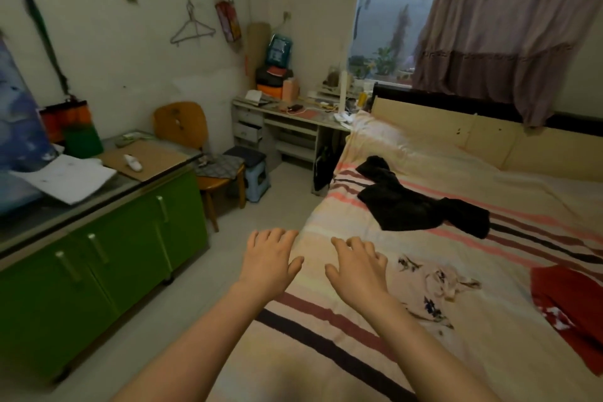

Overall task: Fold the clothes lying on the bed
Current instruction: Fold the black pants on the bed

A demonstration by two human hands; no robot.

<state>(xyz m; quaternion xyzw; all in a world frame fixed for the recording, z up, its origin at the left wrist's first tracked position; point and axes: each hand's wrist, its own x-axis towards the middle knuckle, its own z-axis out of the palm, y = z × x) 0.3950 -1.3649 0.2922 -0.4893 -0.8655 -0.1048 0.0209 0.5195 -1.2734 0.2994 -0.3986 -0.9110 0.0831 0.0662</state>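
A: While both arms reach forward over the near edge of the bed with the cream, pink and dark striped cotton sheet [326, 330], the left hand [269, 259] and right hand [357, 266] hover palm-down, fingers [375, 253] spread loosely and holding nothing.

B: And the clothes?

A: All are unfolded. Just right of the right hand lies a crumpled cream floral-print garment [434, 287]. Further right of it, at the frame's edge, a red garment with white marks [567, 297]. Beyond the floral one, toward the headboard, a black crumpled garment [408, 206], well apart from the hands.

B: What might go wrong?

A: I'd judge the floral fabric, pale against the sheet, could be pinched together with it; a grab at one bunched layer would drag it twisted rather than flat.
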